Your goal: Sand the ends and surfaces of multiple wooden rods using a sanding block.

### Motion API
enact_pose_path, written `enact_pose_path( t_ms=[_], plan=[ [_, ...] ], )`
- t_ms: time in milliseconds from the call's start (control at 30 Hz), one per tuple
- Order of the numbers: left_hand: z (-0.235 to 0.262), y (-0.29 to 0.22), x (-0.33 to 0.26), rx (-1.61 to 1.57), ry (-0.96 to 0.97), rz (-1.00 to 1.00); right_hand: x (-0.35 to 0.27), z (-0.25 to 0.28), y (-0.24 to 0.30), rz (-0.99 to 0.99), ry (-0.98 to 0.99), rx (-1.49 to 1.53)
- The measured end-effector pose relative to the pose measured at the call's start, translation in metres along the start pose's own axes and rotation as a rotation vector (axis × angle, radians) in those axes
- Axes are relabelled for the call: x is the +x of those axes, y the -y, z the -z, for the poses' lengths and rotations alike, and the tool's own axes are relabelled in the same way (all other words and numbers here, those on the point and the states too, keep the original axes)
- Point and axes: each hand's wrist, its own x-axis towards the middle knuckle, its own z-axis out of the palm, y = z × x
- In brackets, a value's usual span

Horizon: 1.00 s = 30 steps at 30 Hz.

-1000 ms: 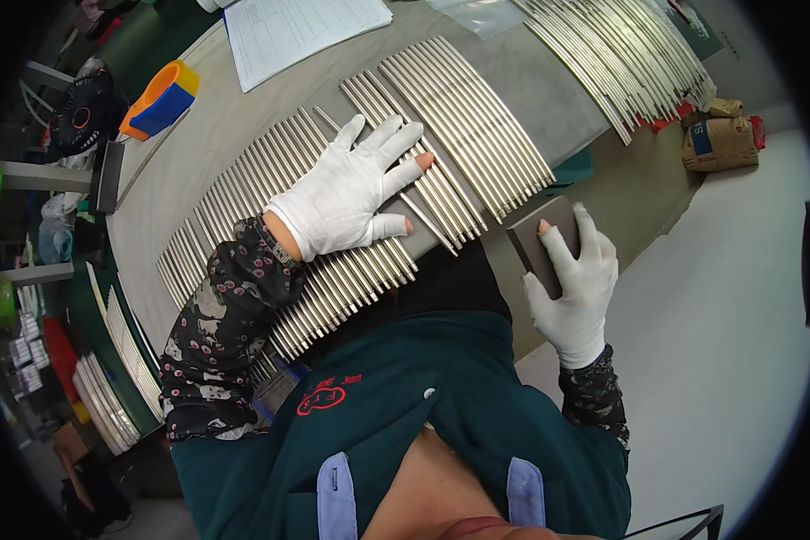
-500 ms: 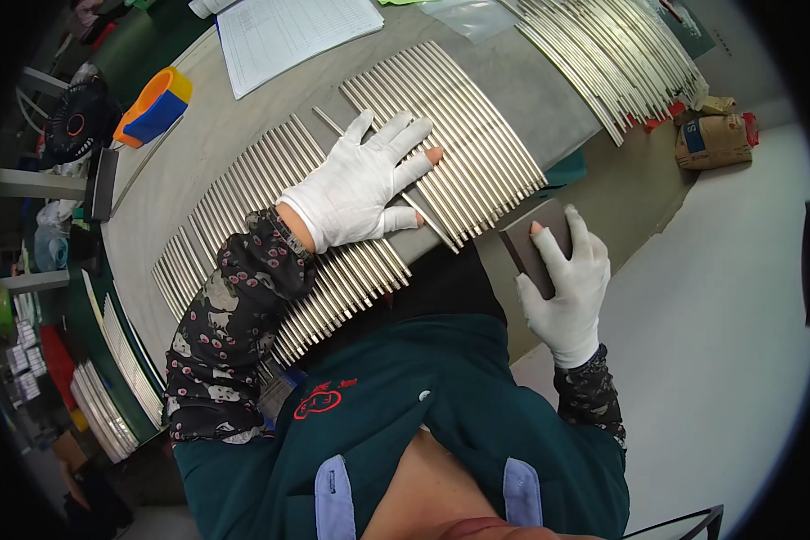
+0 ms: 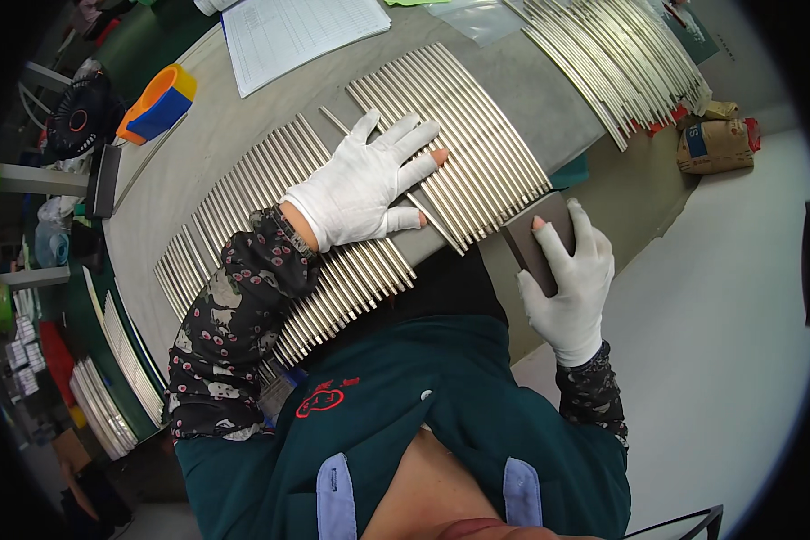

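Observation:
Many thin metal rods (image 3: 477, 144) lie side by side across the table, split into groups with gaps. My left hand (image 3: 360, 184), in a white glove with bare thumb and fingertip, lies flat with fingers spread over the rods, around a single rod set apart in a gap. My right hand (image 3: 571, 283), gloved the same way, grips a flat dark grey-brown block (image 3: 542, 236) off the table's near right edge. The block's upper edge meets the rod ends at the right of the group, as far as I can tell touching them.
Another bundle of metal rods (image 3: 612, 63) lies at the far right of the grey table (image 3: 288, 99). Paper sheets (image 3: 301, 36) and an orange, yellow and blue tape ring (image 3: 157, 103) sit at the back left. A brown sack (image 3: 715, 146) stands beyond the right end.
My right hand has brought the block slightly up and right, against the rod ends. My left hand stays spread on the rods; the whole view has shifted a little.

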Motion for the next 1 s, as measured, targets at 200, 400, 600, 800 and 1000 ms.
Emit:
enact_pose_path(
  t_ms=[200,400,600,800,1000],
  plan=[
    [0.011,0.017,-0.013,0.061,0.006,0.032,-0.002,-0.001,-0.002,-0.014,-0.005,0.001],
    [0.001,0.021,-0.023,0.089,0.045,0.05,-0.002,-0.003,-0.001,-0.003,0.012,0.021],
    [0.003,0.018,-0.02,0.056,0.046,0.062,0.005,-0.006,0.014,0.025,0.03,0.014],
    [0.003,0.016,-0.023,0.026,0.021,0.083,0.016,-0.01,0.03,0.051,0.086,-0.011],
    [0.005,0.013,-0.02,0.0,-0.003,0.083,0.055,-0.02,0.053,0.071,0.105,-0.156]
  ],
)
